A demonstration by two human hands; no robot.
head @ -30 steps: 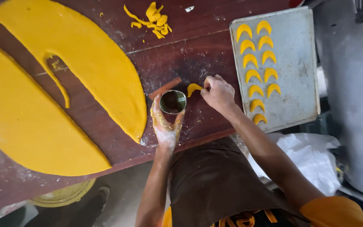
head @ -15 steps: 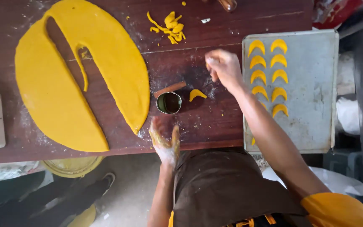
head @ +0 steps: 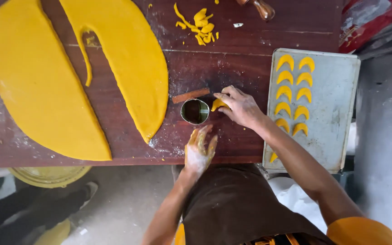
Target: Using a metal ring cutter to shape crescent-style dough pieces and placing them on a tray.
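Note:
My right hand (head: 240,106) rests on the dark wooden table (head: 232,68) with its fingers closed on a small yellow dough crescent (head: 218,105). Just left of it stands a round metal cutter (head: 195,111), with a short brown stick (head: 191,95) lying above it. My left hand (head: 199,147), dusted with flour, lies flat near the table's front edge below the cutter, fingers apart, holding nothing. A large rolled sheet of yellow dough (head: 37,86) with a strip cut out of it covers the left of the table.
A grey baking tray (head: 336,104) to the right carries several yellow crescents (head: 296,93) in two columns. Dough scraps (head: 200,25) lie at the table's far side near a wooden handle (head: 262,7). A yellow basin (head: 51,174) sits on the floor.
My right hand has come back from the tray side to the table beside the cutter and now holds the crescent. My left hand stays below the cutter.

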